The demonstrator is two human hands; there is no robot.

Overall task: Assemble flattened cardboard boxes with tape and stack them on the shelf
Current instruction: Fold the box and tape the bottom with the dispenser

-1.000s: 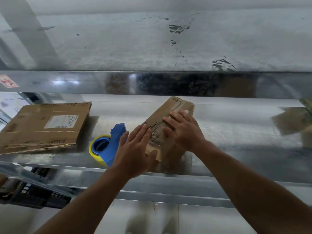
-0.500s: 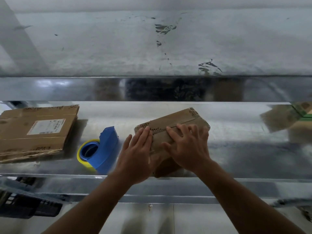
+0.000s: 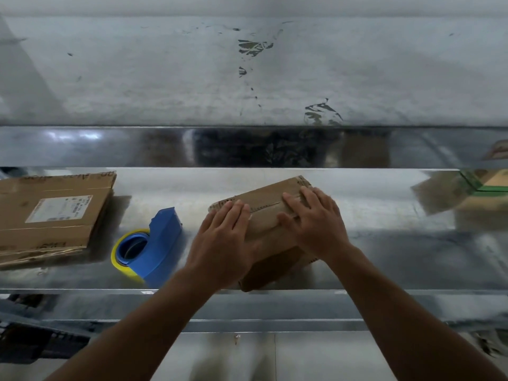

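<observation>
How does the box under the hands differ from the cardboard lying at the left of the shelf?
The box is folded up into a solid shape; the cardboard lies flat in a stack. The left hand and right hand press on the box with flat fingers; nothing touches the cardboard. The cardboard bears a white label; the box top shows none. Both are brown and lie on the same metal shelf.

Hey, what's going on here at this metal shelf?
A person has both hands on a small cardboard box sitting near the front of the metal shelf. The left hand and right hand lie flat on its top, apparently pressing the flaps down. A blue tape dispenser rests just left of the box, and flattened boxes are stacked farther left.
</observation>
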